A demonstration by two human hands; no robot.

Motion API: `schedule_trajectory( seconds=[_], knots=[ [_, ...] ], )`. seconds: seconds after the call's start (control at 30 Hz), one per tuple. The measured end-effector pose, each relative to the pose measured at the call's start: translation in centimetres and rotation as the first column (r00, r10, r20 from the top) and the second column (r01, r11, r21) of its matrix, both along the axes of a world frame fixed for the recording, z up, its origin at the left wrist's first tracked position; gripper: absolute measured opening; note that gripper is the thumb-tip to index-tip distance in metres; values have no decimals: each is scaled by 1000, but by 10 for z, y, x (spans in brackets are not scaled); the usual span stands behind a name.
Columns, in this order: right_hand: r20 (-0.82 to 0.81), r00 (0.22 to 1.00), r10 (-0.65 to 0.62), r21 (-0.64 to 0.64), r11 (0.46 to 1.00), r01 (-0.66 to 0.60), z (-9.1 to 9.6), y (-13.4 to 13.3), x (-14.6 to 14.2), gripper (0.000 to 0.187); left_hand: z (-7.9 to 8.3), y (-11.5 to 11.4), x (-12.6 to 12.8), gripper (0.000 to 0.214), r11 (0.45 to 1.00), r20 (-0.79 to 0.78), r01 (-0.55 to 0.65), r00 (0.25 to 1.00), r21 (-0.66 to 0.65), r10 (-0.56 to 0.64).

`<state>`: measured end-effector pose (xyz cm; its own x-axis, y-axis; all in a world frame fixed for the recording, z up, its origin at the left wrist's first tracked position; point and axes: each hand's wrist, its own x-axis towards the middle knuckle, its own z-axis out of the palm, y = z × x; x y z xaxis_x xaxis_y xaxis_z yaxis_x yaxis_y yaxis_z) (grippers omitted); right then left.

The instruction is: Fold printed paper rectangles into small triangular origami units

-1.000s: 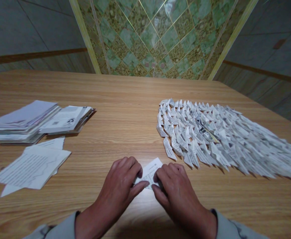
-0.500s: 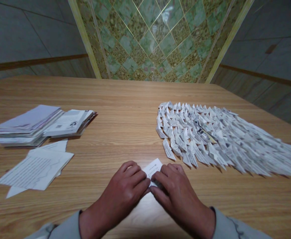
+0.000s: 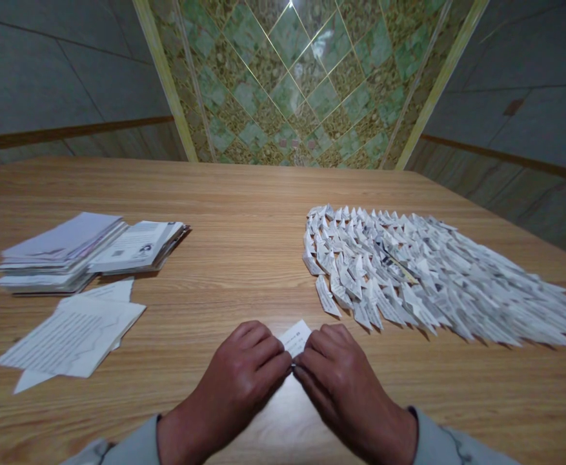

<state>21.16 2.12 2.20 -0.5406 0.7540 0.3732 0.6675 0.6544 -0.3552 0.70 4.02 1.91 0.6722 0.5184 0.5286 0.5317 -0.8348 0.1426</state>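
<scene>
- White paper piece, printed, small; sits between the two hands near the front of the table, far corner poking out past the knuckles.
- Left hand and right hand both pinching it, one per side; fingertips nearly meet at the near edge, thumbs mostly tucked out of view.
- Step looks like working a fold or crease; fold line itself hidden by fingers.
- To do well: even pinch from both sides, edges lined up before pressing, then run the crease outward from the middle.
- Light grip best; thin paper would probably wrinkle or skew if one hand pulls harder.
- Folded paper pieces massed beyond right hand, well apart from the pinch; loose sheets left of left hand, also well apart.
</scene>
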Motion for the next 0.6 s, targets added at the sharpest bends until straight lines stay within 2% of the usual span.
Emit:
schedule_trajectory(
  seconds=[0.23, 0.43, 0.6],
  knots=[
    [-39, 999, -1, 49, 999, 3, 10, 0, 4, 22, 10, 4, -5, 19, 999, 62, -17, 998, 28, 15],
    [-70, 997, -38, 99, 994, 45, 16, 2, 8, 22, 17, 12, -21, 22, 998, 44, -40, 998, 47, 38],
    [-42, 992, -116, 144, 982, 121, 14, 4, 11, 23, 18, 13, -25, 21, 992, 104, -96, 991, 88, 87]
  ],
)
